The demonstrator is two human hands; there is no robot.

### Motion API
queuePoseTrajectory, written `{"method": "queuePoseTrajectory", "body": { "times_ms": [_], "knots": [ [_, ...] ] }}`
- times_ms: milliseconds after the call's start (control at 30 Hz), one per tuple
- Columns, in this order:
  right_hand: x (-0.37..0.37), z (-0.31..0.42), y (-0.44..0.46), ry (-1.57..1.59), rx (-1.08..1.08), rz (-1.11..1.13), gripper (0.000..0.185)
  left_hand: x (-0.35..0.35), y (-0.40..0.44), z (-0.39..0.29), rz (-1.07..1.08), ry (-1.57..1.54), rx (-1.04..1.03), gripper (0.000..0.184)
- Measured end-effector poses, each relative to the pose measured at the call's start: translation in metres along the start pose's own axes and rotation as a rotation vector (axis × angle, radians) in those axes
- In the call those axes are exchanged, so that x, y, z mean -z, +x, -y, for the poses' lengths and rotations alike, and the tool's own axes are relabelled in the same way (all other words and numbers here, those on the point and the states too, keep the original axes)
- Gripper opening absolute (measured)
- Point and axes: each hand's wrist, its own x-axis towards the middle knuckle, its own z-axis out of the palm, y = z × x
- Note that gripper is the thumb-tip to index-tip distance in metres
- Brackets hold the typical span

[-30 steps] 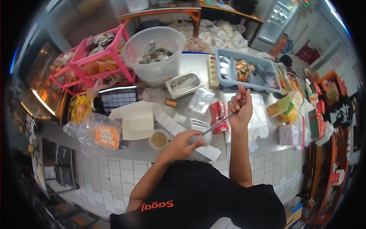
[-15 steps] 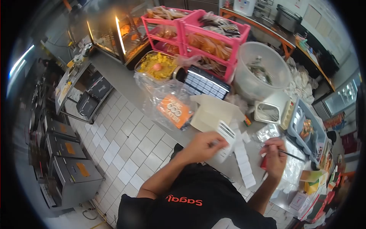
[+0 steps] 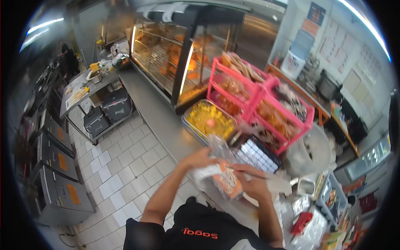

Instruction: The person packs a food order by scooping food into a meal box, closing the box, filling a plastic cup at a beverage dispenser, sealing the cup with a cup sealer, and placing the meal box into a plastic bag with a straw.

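My left hand (image 3: pixel 201 159) is at the left side of the clear plastic bag with the orange printed package (image 3: pixel 228 183), its fingers blurred near a white slip (image 3: pixel 207 171). My right hand (image 3: pixel 255 183) reaches over the right side of the same package, fingers stretched toward it and partly over the pale open box (image 3: pixel 277 183). Just beyond lies a dark tablet-like panel with a grid of light squares (image 3: pixel 259 154). A tray of yellow food (image 3: pixel 209 121) stands behind my left hand. What the fingers grip is hard to make out.
Pink racks (image 3: pixel 250 98) of packaged food and a glass display case (image 3: pixel 166 54) stand behind. To the right are a large translucent tub (image 3: pixel 310 154), a metal container (image 3: pixel 306 186), a blue-grey bin (image 3: pixel 329 200) and a red object (image 3: pixel 301 223). A person (image 3: pixel 68 58) stands far left.
The view has turned left toward the display case. Both hands have moved from the paper labels to the bagged orange package. The dark stick held earlier in my right hand is no longer clearly visible.
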Motion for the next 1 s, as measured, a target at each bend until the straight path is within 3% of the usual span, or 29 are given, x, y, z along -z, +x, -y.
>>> {"method": "queuePoseTrajectory", "body": {
  "times_ms": [33,67,100,167,267,367,433,500,633,667,733,800,867,933,1000],
  "knots": [
    [-0.011,-0.010,0.013,-0.112,-0.025,0.078,0.015,-0.015,0.016,0.013,-0.047,-0.154,-0.166,0.065],
    [-0.021,-0.020,0.019,-0.224,-0.057,0.154,0.017,-0.027,0.030,0.025,-0.098,-0.206,-0.116,0.051],
    [-0.027,-0.034,0.020,-0.265,-0.075,0.157,0.017,-0.038,0.046,0.042,-0.088,-0.294,-0.192,0.036],
    [-0.026,-0.060,0.011,-0.402,-0.163,0.181,0.019,-0.046,0.045,0.039,-0.120,-0.425,-0.196,0.028],
    [-0.016,-0.080,-0.005,-0.520,-0.285,0.124,0.018,-0.055,0.046,0.047,-0.139,-0.458,-0.301,0.026],
    [-0.005,-0.106,-0.024,-0.786,-0.435,0.271,0.024,-0.041,0.030,0.035,-0.172,-0.364,-0.196,0.025],
    [-0.010,-0.112,-0.027,-0.884,-0.483,0.331,0.028,-0.025,0.012,0.020,-0.362,-0.155,-0.357,0.022],
    [-0.018,-0.108,-0.023,-1.021,-0.734,0.549,0.033,-0.010,0.005,0.014,-0.330,-0.065,-0.314,0.024],
    [-0.036,-0.131,-0.009,-1.100,-0.887,0.641,0.034,0.005,-0.006,0.006,-0.307,0.009,-0.357,0.025],
    [-0.041,-0.129,-0.006,-1.115,-0.879,0.643,0.034,0.009,-0.008,0.004,-0.275,0.009,-0.390,0.025],
    [-0.045,-0.130,-0.012,-0.955,-0.755,0.320,0.036,0.010,-0.009,0.003,-0.268,-0.063,-0.419,0.027],
    [-0.042,-0.146,-0.025,-1.001,-0.692,0.261,0.035,0.007,-0.007,0.007,-0.167,-0.076,-0.449,0.028],
    [-0.041,-0.144,-0.029,-0.856,-0.603,0.082,0.035,-0.006,0.000,0.018,-0.184,-0.132,-0.517,0.028],
    [-0.033,-0.173,-0.037,-0.839,-0.618,0.120,0.041,-0.007,-0.005,0.018,-0.225,-0.169,-0.555,0.026],
    [-0.036,-0.188,-0.038,-0.991,-0.771,0.375,0.042,-0.003,-0.008,0.019,-0.230,-0.172,-0.546,0.025]
  ]
}}
